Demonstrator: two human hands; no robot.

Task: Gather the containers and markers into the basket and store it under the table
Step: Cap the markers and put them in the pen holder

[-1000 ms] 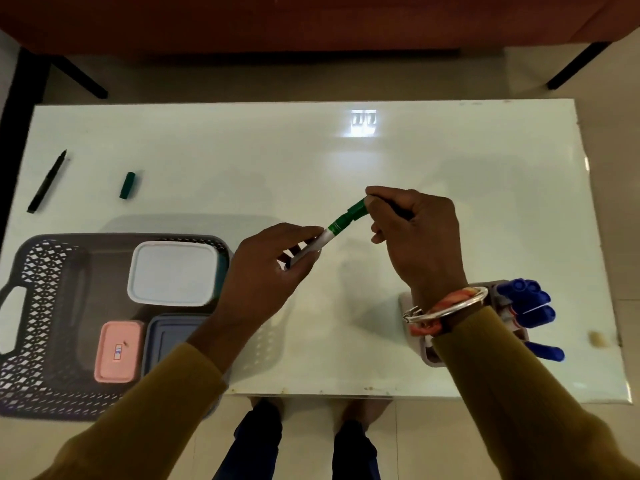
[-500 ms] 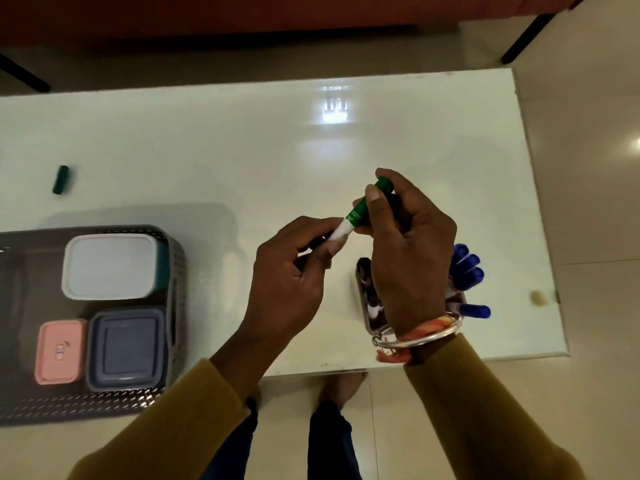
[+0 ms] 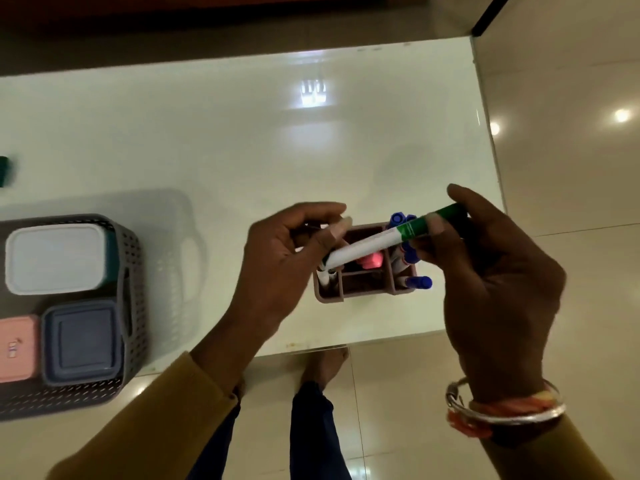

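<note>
Glossy white table (image 3: 242,150) over pale floor tiles. Pinching the green end of a green-and-white marker pen (image 3: 381,242) between thumb and fingertips of the right hand (image 3: 491,271). Gripping its white end in the curled fingers of the left hand (image 3: 287,258), so held by both at a slant in the air.

Directly beneath the hands: a brown plastic holder with compartments (image 3: 329,296) standing on the table, with blue-capped markers (image 3: 419,282) in the side under the right hand. Well out beyond the left hand: a dark grey perforated plastic basket (image 3: 131,271), carrying a white-lidded box (image 3: 55,258), a blue-grey square box (image 3: 83,341) and a small pink box (image 3: 17,348). Farther that way, at the frame edge: something small and dark green (image 3: 5,171), perhaps a loose cap.

Probably the marker-gathering step, with the containers looking done. Next, most likely: let go with one hand, tip the pen upright, drop it into a free compartment, then carry the holder across to the basket.
</note>
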